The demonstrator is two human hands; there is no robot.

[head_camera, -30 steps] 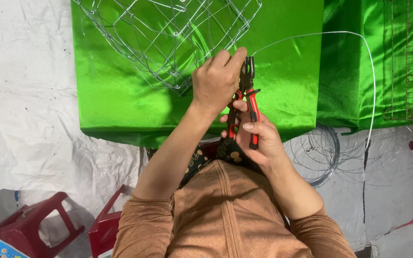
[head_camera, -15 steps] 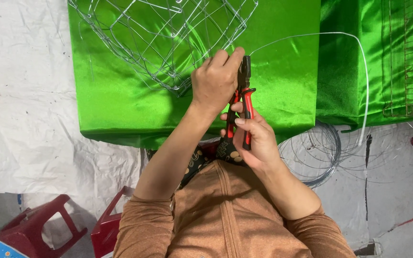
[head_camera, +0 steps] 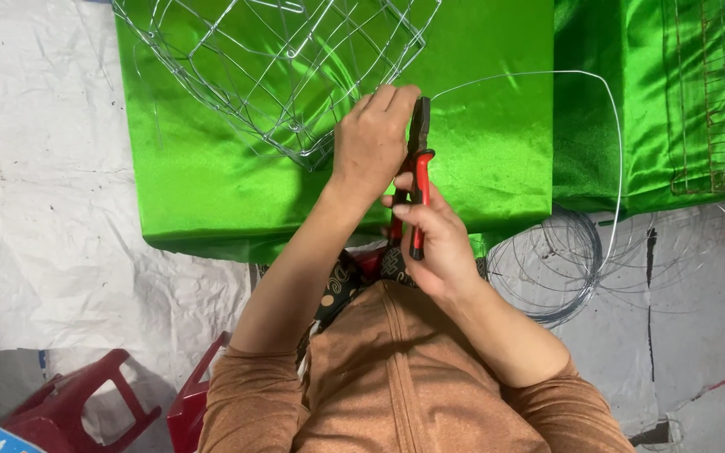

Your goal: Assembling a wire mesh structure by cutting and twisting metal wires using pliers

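Gripping red-handled pliers (head_camera: 417, 180) at frame centre, the right hand (head_camera: 430, 243) is closed round the handles; their long axis runs near upright, nose pointing to the top. The left hand (head_camera: 371, 147) is curled shut on the wire basket (head_camera: 270, 67) edge, upper centre. Green cloth covers the tabletop (head_camera: 203, 184); wire coil (head_camera: 547, 260) on the white floor sheet (head_camera: 52, 235), right; red stools (head_camera: 69, 411) lower left.
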